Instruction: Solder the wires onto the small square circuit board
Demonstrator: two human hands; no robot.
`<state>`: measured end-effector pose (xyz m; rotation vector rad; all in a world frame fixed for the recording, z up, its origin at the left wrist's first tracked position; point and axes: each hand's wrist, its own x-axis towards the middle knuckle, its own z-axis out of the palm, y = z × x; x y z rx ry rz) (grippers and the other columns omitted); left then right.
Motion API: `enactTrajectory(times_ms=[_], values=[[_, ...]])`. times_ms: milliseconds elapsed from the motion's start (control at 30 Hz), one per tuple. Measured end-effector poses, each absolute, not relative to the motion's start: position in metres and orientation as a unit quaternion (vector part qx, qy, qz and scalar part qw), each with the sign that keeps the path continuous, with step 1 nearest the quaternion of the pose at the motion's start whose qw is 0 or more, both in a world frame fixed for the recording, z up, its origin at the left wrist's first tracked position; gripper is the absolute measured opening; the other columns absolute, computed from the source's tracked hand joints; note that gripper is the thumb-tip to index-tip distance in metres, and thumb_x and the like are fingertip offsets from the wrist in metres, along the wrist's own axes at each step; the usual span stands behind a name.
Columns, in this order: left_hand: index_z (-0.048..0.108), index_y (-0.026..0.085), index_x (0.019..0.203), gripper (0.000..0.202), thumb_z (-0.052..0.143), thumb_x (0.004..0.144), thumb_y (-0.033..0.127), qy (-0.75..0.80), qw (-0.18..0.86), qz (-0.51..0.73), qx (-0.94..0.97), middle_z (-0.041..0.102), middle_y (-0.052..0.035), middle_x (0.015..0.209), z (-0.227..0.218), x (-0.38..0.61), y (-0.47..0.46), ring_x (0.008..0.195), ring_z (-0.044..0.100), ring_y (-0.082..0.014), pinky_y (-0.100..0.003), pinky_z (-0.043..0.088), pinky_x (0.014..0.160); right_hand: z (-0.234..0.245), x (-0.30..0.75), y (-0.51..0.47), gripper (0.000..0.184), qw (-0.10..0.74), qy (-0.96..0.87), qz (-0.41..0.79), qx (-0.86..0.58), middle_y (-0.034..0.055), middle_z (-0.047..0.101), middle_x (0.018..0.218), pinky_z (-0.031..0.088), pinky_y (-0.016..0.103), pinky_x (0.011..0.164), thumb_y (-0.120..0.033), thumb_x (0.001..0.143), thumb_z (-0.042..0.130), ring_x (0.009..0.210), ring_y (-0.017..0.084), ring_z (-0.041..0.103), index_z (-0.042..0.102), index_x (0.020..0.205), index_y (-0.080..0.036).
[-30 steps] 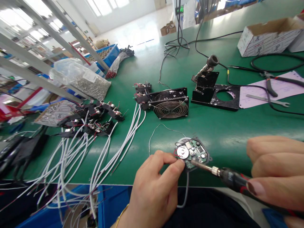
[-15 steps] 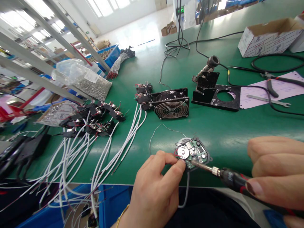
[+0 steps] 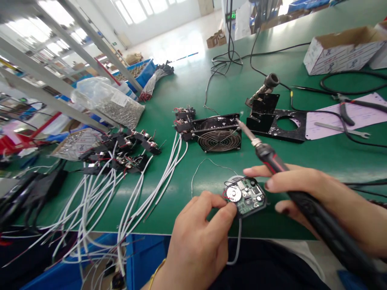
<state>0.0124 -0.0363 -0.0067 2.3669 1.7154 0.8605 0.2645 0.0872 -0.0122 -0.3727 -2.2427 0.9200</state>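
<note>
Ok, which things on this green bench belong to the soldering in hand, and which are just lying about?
In hand:
left hand pinching the small round green circuit board
right hand holding the red-and-black soldering iron
thin solder wire

Lying about:
black metal fan
white cable bundles
black iron stand
cardboard box
steel spanner

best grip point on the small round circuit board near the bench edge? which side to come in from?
Probably pinch the circuit board by its bare rim, from the near-left, where the left hand already holds it. It lies flat with components facing up, and the right hand, holding the soldering iron, crowds the right side.
</note>
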Motion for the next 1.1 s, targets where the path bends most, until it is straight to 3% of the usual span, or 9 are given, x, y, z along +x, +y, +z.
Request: enactTrajectory(times_ms=[100,233,300,467,633,833,1100], values=[[0.067,0.020,0.107,0.027,0.055,0.100,-0.003,0.562,0.057,0.316,0.762,0.071,-0.0032,0.098,-0.004,0.013,-0.033,0.087,0.064,-0.0172,-0.030,0.053,0.079,-0.020,0.252,0.092,0.027,0.302,-0.885,0.332,-0.122,0.0136,0.077,0.136,0.066,0.038,0.097,-0.029,0.113,0.063,0.121,0.031,0.078,0.054,0.137,-0.026],[0.066,0.021,0.099,0.027,0.060,0.100,-0.005,0.521,0.100,0.374,0.761,0.077,0.0005,0.100,0.002,0.011,-0.032,0.101,0.065,-0.0168,-0.032,0.048,0.102,-0.025,0.249,0.095,0.018,0.299,-0.890,0.327,-0.112,0.0141,0.077,0.133,0.066,0.038,0.087,-0.032,0.117,0.057,0.115,0.030,0.079,0.054,0.134,-0.026],[0.068,0.022,0.099,0.029,0.059,0.100,-0.006,0.494,0.131,0.372,0.775,0.080,0.0021,0.103,0.004,0.011,-0.034,0.107,0.066,-0.0169,-0.032,0.046,0.105,-0.024,0.249,0.096,0.017,0.294,-0.891,0.329,-0.108,0.0121,0.078,0.128,0.064,0.037,0.086,-0.034,0.117,0.058,0.112,0.029,0.079,0.054,0.132,-0.026],[0.069,0.022,0.103,0.025,0.062,0.103,-0.002,0.515,0.108,0.376,0.763,0.078,0.0018,0.099,0.003,0.011,-0.031,0.104,0.066,-0.0173,-0.034,0.044,0.098,-0.023,0.249,0.098,0.019,0.287,-0.888,0.344,-0.101,0.0061,0.078,0.120,0.060,0.036,0.090,-0.032,0.116,0.060,0.109,0.025,0.077,0.054,0.134,-0.028],[0.069,0.020,0.105,0.024,0.059,0.104,-0.001,0.540,0.068,0.352,0.761,0.074,-0.0001,0.099,-0.003,0.007,-0.023,0.096,0.065,-0.0166,-0.033,0.043,0.089,-0.023,0.248,0.101,0.020,0.275,-0.895,0.334,-0.106,0.0090,0.077,0.127,0.058,0.036,0.087,-0.032,0.115,0.063,0.103,0.025,0.076,0.055,0.133,-0.027],[0.071,0.019,0.106,0.025,0.053,0.109,0.002,0.535,-0.013,0.315,0.784,0.070,-0.0016,0.094,-0.008,0.009,-0.027,0.088,0.061,-0.0185,-0.035,0.039,0.079,-0.023,0.248,0.102,0.025,0.277,-0.887,0.361,-0.083,0.0072,0.078,0.122,0.058,0.036,0.095,-0.023,0.112,0.066,0.112,0.025,0.076,0.057,0.134,-0.026],[0.073,0.014,0.112,0.028,0.046,0.114,0.007,0.500,-0.072,0.253,0.825,0.071,-0.0057,0.098,-0.007,0.012,-0.030,0.095,0.059,-0.0219,-0.037,0.041,0.086,-0.009,0.254,0.099,0.026,0.313,-0.887,0.328,-0.090,0.0086,0.080,0.116,0.060,0.035,0.080,-0.017,0.109,0.058,0.101,0.026,0.078,0.060,0.134,-0.026]])
